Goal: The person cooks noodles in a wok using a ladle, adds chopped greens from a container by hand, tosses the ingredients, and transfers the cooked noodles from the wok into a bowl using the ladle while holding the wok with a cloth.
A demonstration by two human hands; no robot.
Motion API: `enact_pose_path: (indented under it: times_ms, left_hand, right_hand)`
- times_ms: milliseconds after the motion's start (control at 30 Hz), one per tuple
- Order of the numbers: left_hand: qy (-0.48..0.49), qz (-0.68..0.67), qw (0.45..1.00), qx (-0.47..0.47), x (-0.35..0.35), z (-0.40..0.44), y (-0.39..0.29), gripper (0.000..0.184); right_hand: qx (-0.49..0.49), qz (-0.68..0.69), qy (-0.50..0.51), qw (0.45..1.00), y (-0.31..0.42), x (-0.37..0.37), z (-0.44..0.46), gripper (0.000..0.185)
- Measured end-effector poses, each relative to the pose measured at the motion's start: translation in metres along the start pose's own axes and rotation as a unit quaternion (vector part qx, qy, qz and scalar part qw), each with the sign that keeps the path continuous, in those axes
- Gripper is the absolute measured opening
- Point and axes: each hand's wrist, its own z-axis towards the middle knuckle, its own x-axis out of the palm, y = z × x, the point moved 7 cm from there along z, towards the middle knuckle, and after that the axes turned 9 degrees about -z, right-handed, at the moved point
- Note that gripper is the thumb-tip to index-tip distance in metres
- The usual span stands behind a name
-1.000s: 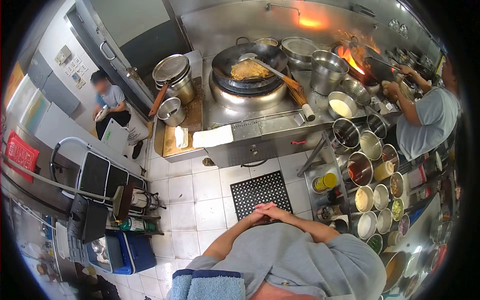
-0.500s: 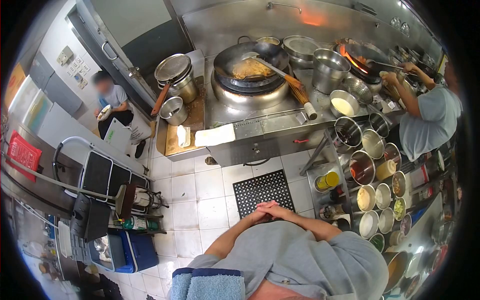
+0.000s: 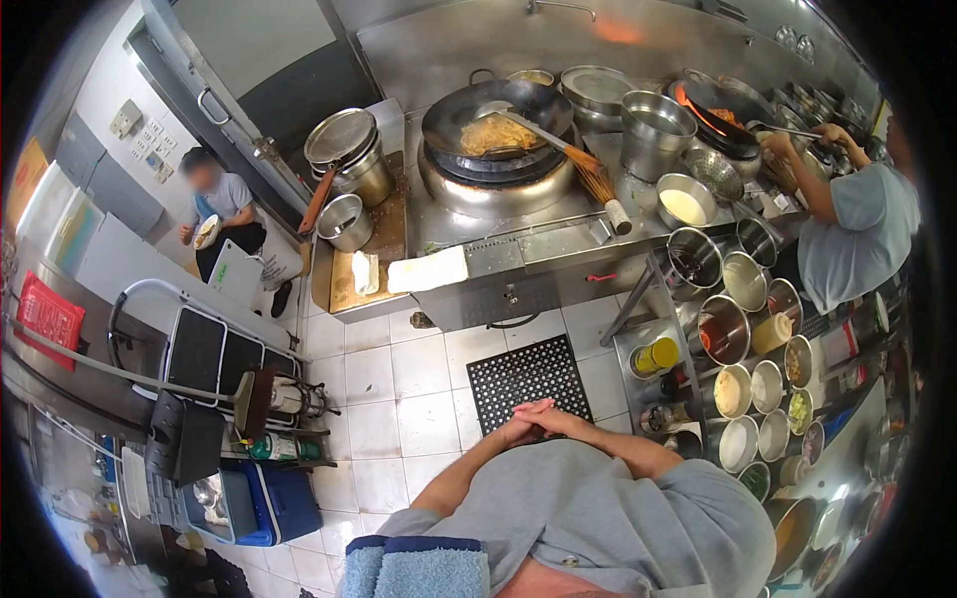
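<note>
My left hand (image 3: 560, 422) and my right hand (image 3: 518, 429) rest clasped together in front of my belly, fingers closed over each other. No object shows in either. Below and beyond them lies a black perforated floor mat (image 3: 528, 379). Farther forward, a large wok (image 3: 449, 125) sits on the stove ring with orange-brown food (image 3: 495, 136) in it. A ladle (image 3: 543, 134) leans in that wok, its handle reaching over the rim beside a bamboo brush (image 3: 596, 187). My hands are well apart from all of these.
At the right, a co-worker (image 3: 857, 219) works a ladle at a second wok (image 3: 713, 105) by flames. Metal containers of ingredients (image 3: 733, 394) stand on the right-hand rack. Left are a folded step ladder (image 3: 194, 349), a blue cooler (image 3: 279, 503) and a seated person (image 3: 224, 204) holding a bowl.
My hands stay clasped in place. The co-worker's hands and ladle have shifted, and food now shows in the second wok. The seated person's free hand has moved away from the bowl.
</note>
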Motion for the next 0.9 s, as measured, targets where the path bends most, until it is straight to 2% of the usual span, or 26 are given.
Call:
enact_pose_path:
  times_ms: [633, 833, 900]
  left_hand:
    - [0.001, -0.004, 1.000, 0.000, 0.002, 0.001, -0.003, 0.037]
    - [0.002, -0.005, 1.000, 0.002, 0.001, 0.000, -0.004, 0.037]
    - [0.001, -0.005, 1.000, -0.001, -0.002, -0.002, -0.004, 0.037]
  right_hand:
    - [0.033, -0.006, -0.013, 0.999, -0.012, 0.001, 0.014, 0.064]
    - [0.034, -0.004, -0.035, 0.999, -0.014, 0.004, 0.020, 0.066]
    - [0.028, 0.008, -0.007, 1.000, -0.015, 0.008, 0.023, 0.075]
